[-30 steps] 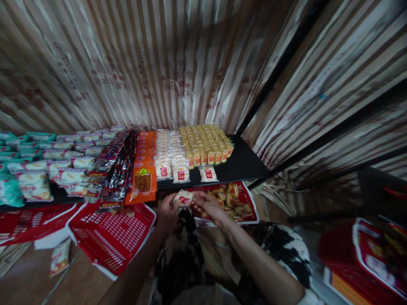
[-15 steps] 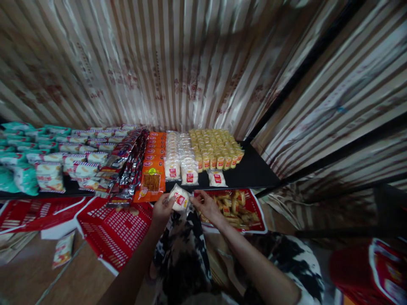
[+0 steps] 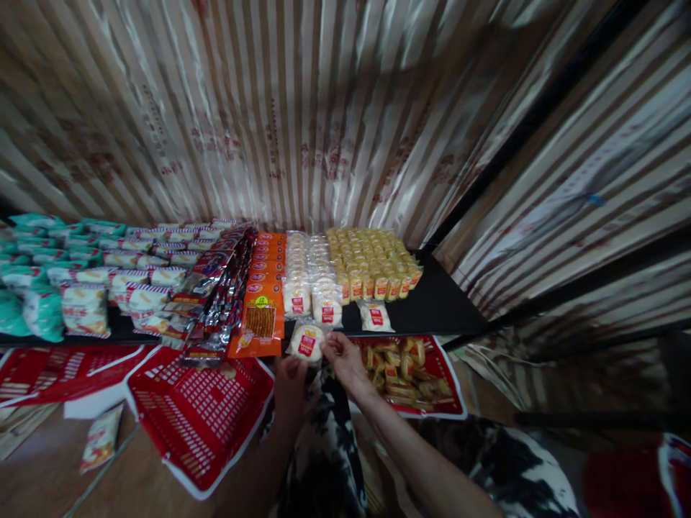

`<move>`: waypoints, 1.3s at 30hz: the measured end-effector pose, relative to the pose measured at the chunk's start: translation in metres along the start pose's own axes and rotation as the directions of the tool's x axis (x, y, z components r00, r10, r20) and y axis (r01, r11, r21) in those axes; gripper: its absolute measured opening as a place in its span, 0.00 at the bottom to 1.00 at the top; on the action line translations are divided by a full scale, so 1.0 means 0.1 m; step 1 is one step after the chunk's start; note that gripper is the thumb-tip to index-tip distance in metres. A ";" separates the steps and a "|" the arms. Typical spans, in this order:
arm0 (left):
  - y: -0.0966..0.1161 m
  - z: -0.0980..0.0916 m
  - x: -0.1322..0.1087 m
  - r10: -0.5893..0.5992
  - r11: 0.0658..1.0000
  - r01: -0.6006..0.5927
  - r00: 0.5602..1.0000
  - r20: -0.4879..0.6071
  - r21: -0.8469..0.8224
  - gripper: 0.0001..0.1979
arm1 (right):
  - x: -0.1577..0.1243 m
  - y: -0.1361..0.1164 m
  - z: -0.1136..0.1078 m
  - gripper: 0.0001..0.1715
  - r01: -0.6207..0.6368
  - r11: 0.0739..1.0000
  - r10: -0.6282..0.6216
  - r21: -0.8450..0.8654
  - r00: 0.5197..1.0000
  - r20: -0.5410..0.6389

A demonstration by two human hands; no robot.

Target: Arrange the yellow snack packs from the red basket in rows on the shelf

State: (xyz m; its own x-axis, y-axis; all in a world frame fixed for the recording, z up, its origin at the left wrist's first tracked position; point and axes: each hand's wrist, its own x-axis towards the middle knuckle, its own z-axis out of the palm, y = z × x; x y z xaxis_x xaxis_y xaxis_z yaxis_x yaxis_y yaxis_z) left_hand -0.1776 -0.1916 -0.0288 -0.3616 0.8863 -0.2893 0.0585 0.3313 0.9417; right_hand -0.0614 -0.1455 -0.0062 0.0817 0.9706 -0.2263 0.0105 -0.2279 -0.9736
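Between my two hands is a clear packet holding a round white cracker [image 3: 306, 342], its red label facing up. My left hand [image 3: 290, 378] pinches its lower left edge. At its right edge, the fingers of my right hand [image 3: 341, 360] are closed on the wrapper. Just beyond, two rows of matching white packets [image 3: 327, 305] stand on the black shelf [image 3: 432, 306]. Another white packet [image 3: 374, 316] lies by itself near the shelf's front edge, to the right.
Yellow packets [image 3: 372, 262] are lined up right of the white rows; orange bags [image 3: 259, 316], dark packets [image 3: 216, 277] and green bags [image 3: 40, 309] stand leftward. Below the shelf are a red basket [image 3: 202, 417] and a red basket of yellow packets [image 3: 453, 388]. One packet [image 3: 102, 437] lies on the floor.
The held cracker packet has turned so its label sits straighter and faces up. My left hand has shifted to its lower edge, and my right hand now grips its right edge. The view has tilted slightly.
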 end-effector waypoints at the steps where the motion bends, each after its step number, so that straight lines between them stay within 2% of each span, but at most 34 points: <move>1: 0.03 -0.04 0.00 0.091 0.993 -0.082 0.991 -0.103 0.088 0.16 | 0.04 -0.05 -0.01 0.18 0.034 0.997 -0.034 -0.064 0.999 0.011; 2: 0.06 -0.08 0.01 0.210 0.967 -0.177 0.961 -0.181 0.184 0.19 | 0.07 -0.10 -0.01 0.15 0.073 0.988 -0.072 -0.134 0.997 0.013; 3: 0.10 -0.11 0.03 0.330 0.922 -0.266 0.920 -0.212 0.280 0.21 | 0.10 -0.14 -0.01 0.12 0.110 0.972 -0.109 -0.208 0.994 0.016; 4: 0.14 -0.13 0.06 0.426 0.868 -0.339 0.884 -0.192 0.364 0.22 | 0.13 -0.18 0.01 0.09 0.138 0.949 -0.135 -0.284 0.990 0.029; 6: 0.19 -0.14 0.16 0.526 0.771 -0.426 0.845 -0.096 0.473 0.24 | 0.18 -0.25 0.06 0.06 0.176 0.900 -0.168 -0.399 0.984 0.057; 8: 0.20 -0.09 0.29 0.554 0.718 -0.464 0.832 -0.023 0.519 0.29 | 0.23 -0.28 0.12 0.07 0.200 0.871 -0.181 -0.449 0.980 0.084; 10: 0.17 -0.02 0.41 0.567 0.694 -0.482 0.823 0.005 0.535 0.34 | 0.30 -0.30 0.18 0.08 0.222 0.859 -0.199 -0.461 0.975 0.098; 13: 0.13 0.10 0.54 0.599 0.673 -0.482 0.800 -0.031 0.562 0.36 | 0.39 -0.32 0.25 0.08 0.254 0.838 -0.228 -0.484 0.967 0.112; 17: 0.15 0.20 0.64 0.641 0.663 -0.496 0.763 -0.083 0.561 0.32 | 0.48 -0.30 0.28 0.11 0.295 0.794 -0.270 -0.531 0.954 0.126; 19: 0.18 0.23 0.68 0.640 0.673 -0.494 0.762 -0.100 0.550 0.31 | 0.49 -0.24 0.27 0.16 0.332 0.796 -0.312 -0.505 0.942 0.126; 22: 0.21 0.26 0.75 0.600 0.701 -0.462 0.794 -0.099 0.543 0.30 | 0.47 -0.12 0.21 0.22 0.441 0.743 -0.440 -0.504 0.889 0.128; 25: 0.22 0.28 0.80 0.559 0.713 -0.432 0.826 -0.075 0.553 0.29 | 0.44 -0.03 0.11 0.22 0.538 0.564 -0.595 -0.626 0.791 0.144; 27: 0.23 0.29 0.81 0.552 0.709 -0.423 0.831 -0.071 0.564 0.29 | 0.42 0.01 0.05 0.22 0.537 0.451 -0.641 -0.712 0.751 0.160; 29: 0.22 0.29 0.81 0.562 0.703 -0.428 0.824 -0.074 0.568 0.28 | 0.43 0.03 0.03 0.23 0.508 0.371 -0.650 -0.777 0.740 0.173; 32: 0.19 0.31 0.83 0.571 0.710 -0.422 0.813 -0.110 0.564 0.27 | 0.47 0.08 0.06 0.24 0.463 0.298 -0.641 -0.835 0.745 0.184; 35: 0.12 0.33 0.89 0.565 0.731 -0.420 0.814 -0.133 0.538 0.27 | 0.55 0.16 0.10 0.27 0.440 0.265 -0.638 -0.858 0.747 0.186; 39: 0.06 0.38 0.96 0.590 0.738 -0.492 0.803 -0.086 0.461 0.28 | 0.64 0.24 0.12 0.29 0.449 0.261 -0.659 -0.855 0.730 0.182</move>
State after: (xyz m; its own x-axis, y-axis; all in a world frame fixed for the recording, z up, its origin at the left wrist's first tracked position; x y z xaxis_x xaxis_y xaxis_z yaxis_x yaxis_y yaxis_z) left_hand -0.1766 -0.0919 -0.0575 -0.3360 0.8792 0.3377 0.6505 -0.0427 0.7583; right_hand -0.0679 -0.0879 -0.0443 -0.1290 0.8725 0.4712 0.8911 0.3104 -0.3309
